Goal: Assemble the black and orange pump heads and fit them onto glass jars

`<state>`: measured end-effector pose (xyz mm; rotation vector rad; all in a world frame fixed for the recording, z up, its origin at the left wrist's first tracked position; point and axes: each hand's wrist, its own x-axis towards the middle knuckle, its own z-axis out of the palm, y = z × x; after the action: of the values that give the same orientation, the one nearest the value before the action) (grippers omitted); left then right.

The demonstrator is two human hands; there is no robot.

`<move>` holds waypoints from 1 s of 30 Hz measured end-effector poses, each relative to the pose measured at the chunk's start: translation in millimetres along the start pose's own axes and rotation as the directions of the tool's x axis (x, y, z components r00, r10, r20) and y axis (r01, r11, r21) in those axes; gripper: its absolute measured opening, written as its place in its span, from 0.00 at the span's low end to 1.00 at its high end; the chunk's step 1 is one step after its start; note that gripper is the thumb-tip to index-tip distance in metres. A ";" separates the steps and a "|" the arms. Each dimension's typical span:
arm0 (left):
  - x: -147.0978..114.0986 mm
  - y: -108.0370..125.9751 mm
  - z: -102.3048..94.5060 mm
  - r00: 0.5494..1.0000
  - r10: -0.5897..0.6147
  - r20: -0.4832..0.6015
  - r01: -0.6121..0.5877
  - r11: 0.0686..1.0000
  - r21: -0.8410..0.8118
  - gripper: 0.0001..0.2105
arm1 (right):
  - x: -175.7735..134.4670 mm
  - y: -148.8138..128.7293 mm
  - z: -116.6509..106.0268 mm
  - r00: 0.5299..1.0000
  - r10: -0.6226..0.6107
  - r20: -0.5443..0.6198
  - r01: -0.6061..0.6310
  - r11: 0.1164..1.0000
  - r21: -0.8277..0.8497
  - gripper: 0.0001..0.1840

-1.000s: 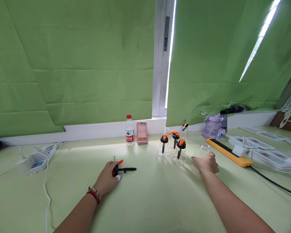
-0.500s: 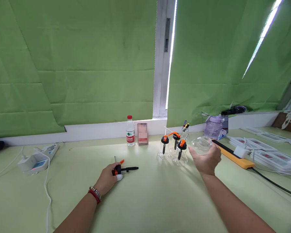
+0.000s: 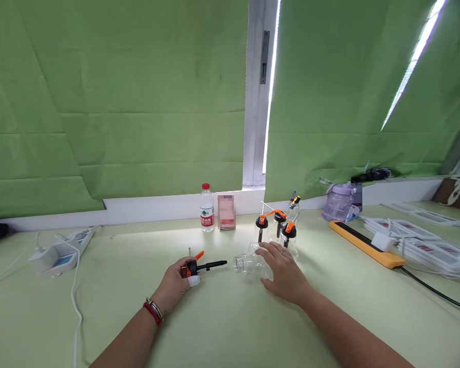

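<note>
My left hand (image 3: 175, 280) is closed around a black-and-orange dispenser top (image 3: 192, 268), its black tube pointing right. A white wrap covers one fingertip. My right hand (image 3: 285, 271) grips a clear glass bottle (image 3: 250, 263) lying sideways, its open neck facing the tube. A short gap separates the tube tip from the bottle mouth. Just behind my right hand stand several glass bottles fitted with similar tops, among them one bottle top (image 3: 261, 221) on the left and another top (image 3: 289, 230) on the right. My fingers partly hide the bottle's base and the ones behind.
A red-capped water bottle (image 3: 207, 208) and a pink box (image 3: 226, 212) stand near the window wall. To the right lie an orange power strip (image 3: 383, 255), a purple jug (image 3: 338, 202) and stacked white panels (image 3: 433, 250). A white power strip (image 3: 67, 255) with cables is at left.
My right hand has brought the glass bottle left and down, turning its mouth toward my left hand. The dispenser top has shifted slightly right, its tube tilting up a little.
</note>
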<state>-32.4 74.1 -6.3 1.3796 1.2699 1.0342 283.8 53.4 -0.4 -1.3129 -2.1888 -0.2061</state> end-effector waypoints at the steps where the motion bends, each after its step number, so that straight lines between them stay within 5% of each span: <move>1: 0.0 0.2 0.5 1.000 0.003 0.005 -0.003 1.000 -0.015 0.29 | 0.0 0.0 -0.8 1.000 0.007 0.016 -0.007 1.000 0.005 0.32; 12: -6.3 6.2 10.3 0.998 0.006 0.058 0.001 0.993 -0.121 0.27 | -3.8 -11.6 7.8 0.987 0.054 0.149 -0.076 0.987 0.143 0.36; 24: -19.1 10.3 34.5 0.975 0.023 0.222 0.007 0.991 -0.132 0.25 | -3.7 -43.0 9.1 0.984 -0.026 0.175 -0.029 0.951 0.308 0.37; 30: -19.2 5.2 38.1 0.974 0.068 0.214 -0.046 0.993 -0.107 0.24 | -3.0 -43.1 11.5 0.983 -0.043 0.178 -0.016 0.948 0.317 0.37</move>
<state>3.9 51.2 -7.7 1.4160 1.0094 0.9439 243.7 34.0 -4.9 -1.1722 -2.2648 0.2641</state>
